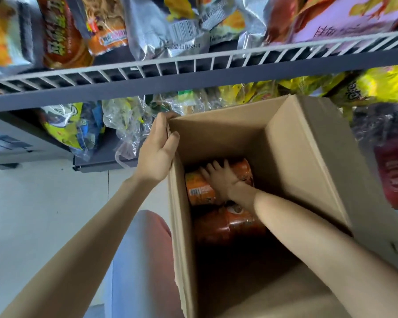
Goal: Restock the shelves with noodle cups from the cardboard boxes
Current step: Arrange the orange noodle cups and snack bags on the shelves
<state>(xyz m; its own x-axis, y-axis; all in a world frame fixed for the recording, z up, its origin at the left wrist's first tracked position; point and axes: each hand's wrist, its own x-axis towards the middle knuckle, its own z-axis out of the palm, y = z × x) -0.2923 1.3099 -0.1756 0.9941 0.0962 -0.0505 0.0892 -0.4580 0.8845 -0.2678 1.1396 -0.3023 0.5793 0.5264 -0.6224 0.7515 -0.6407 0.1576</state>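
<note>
From up here I see the shelving (147, 92) fill the top of the view: a dark grey metal ledge fronted by a white wire rail (193, 63), with crinkled foil and plastic snack bags (170, 26) crowded on the upper tier and more glossy yellow and clear bags (74, 129) on the tier below. The floor (32, 214) is pale, smooth tile with a faint sheen.

Next in size is the cardboard box (308, 157), plain brown corrugated board, matte, open at the top with its flaps standing up, set just in front of the lower shelf. Its inside is deep and shadowed.

At the bottom of the box lie the noodle cups (234, 226), round, wrapped in shiny shrink film, orange and red-brown with printed labels; one orange cup (198, 191) shows a small white barcode patch on its side. They lie tipped over, touching one another.

My left hand (156, 152) holds the box's left wall at its upper rim, its grip pinching the cardboard with thumb inside and fingers outside. My right hand (221, 177) reaches deep into the box, its grip spread, fingers splayed over the top of an orange cup; I cannot tell whether they curl round it.
</note>
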